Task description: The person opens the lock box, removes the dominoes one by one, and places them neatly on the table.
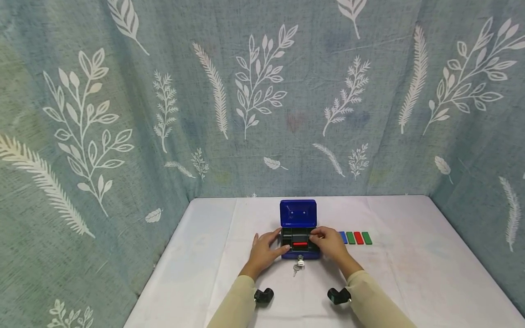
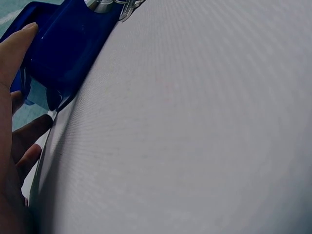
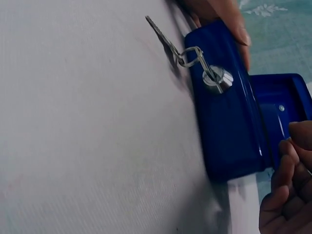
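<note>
A small blue metal cash box point(image 1: 298, 214) stands on the table with its lid raised. Its black compartment tray point(image 1: 299, 231) carries a red bar point(image 1: 300, 243) in the middle front compartment. My left hand point(image 1: 264, 250) holds the box's left side, thumb over the front left rim and fingers along the outside. Over the tray's right side, my right hand point(image 1: 330, 243) has its thumb and forefinger tips together; whatever may be between them is hidden. A key point(image 3: 213, 73) sits in the lock point(image 3: 220, 82) on the box front, with a second key point(image 3: 161, 36) hanging from its ring.
Right of the box a row of flat bars lies on the white table point(image 1: 197, 237): blue point(image 1: 343, 237), green point(image 1: 350, 238), red point(image 1: 358, 238) and green point(image 1: 367, 238). A patterned curtain point(image 1: 295, 150) hangs behind and on both sides. Black wrist devices point(image 1: 264, 296) sit at both sleeves.
</note>
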Demonstrator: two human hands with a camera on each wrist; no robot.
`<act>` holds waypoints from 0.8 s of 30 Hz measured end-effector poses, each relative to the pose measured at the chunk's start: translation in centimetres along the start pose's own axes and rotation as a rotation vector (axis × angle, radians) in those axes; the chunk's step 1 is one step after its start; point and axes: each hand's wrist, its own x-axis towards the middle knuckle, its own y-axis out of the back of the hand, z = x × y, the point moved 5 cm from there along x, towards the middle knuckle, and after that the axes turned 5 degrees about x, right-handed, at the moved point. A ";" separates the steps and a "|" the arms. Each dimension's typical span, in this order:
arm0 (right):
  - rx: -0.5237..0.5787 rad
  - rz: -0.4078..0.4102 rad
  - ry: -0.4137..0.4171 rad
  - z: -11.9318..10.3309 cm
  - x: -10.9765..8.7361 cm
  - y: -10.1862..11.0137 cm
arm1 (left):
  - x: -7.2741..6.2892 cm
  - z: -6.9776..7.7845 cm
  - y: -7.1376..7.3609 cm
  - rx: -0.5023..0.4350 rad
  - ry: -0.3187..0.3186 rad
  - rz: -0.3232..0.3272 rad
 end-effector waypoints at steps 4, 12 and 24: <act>-0.026 0.004 -0.003 -0.2 -0.1 -0.4 | -0.1 0.0 -0.1 0.001 0.010 -0.007; -0.060 -0.019 0.034 -1.5 -0.2 -0.6 | 0.1 -0.2 -0.2 -0.003 0.005 -0.003; -0.097 -0.034 0.049 -1.6 -0.1 -2.0 | 0.0 0.0 -0.1 -0.007 -0.015 0.005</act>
